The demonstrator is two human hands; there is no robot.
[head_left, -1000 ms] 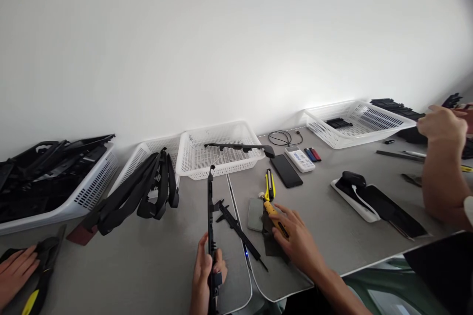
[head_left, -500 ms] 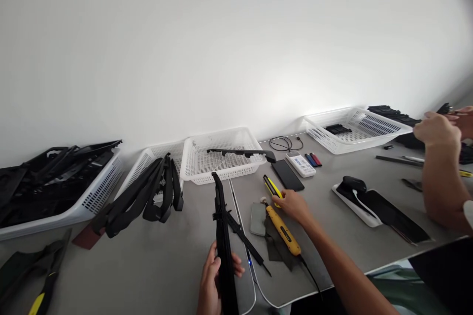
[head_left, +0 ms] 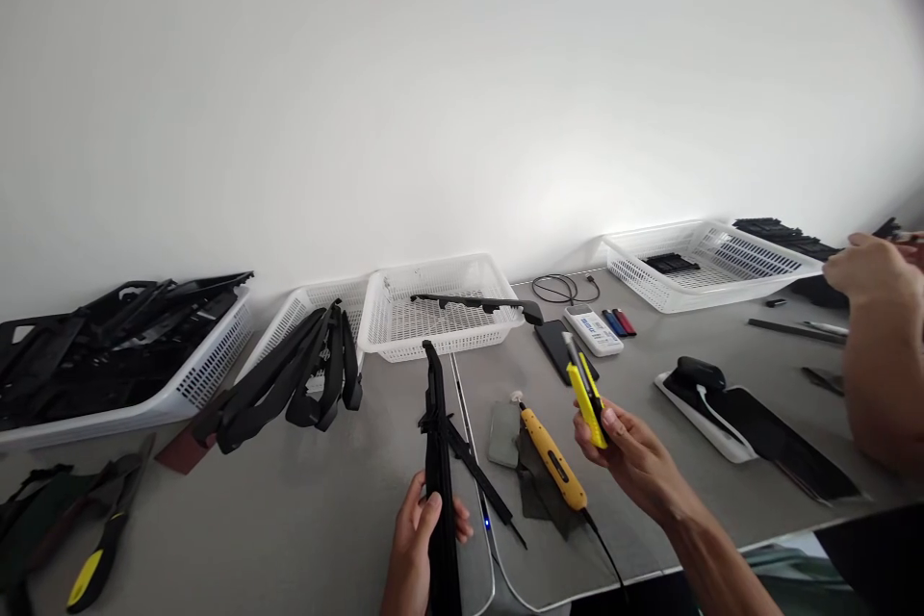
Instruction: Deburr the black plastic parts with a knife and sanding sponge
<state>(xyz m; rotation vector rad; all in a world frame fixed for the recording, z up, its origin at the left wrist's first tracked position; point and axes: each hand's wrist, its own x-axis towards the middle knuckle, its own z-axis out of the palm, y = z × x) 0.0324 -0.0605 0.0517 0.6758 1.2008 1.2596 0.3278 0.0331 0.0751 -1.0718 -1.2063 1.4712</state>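
Observation:
My left hand (head_left: 417, 534) is wrapped round a long black plastic part (head_left: 438, 481), which stands nearly upright at the table's front. In my right hand (head_left: 635, 452) is a yellow utility knife (head_left: 587, 399), raised above the table with its blade out and pointing up. Below and left of the knife lies a yellow corded power tool (head_left: 552, 457) on a dark cloth. Beside it is a grey-green flat block (head_left: 503, 435). A thin black strip-like piece (head_left: 485, 481) lies behind the part in my left hand.
White baskets (head_left: 433, 345) line the wall, several with black parts. A black phone (head_left: 554, 351), a white power bank (head_left: 593, 332) and a cable (head_left: 567, 289) lie mid-table. At right, another person's arm (head_left: 877, 356) reaches in. A yellow-black handled tool (head_left: 97, 558) is at left.
My right hand has lifted the utility knife off the table and turned it upright, its blade now showing. My left hand keeps the black part in nearly the same place.

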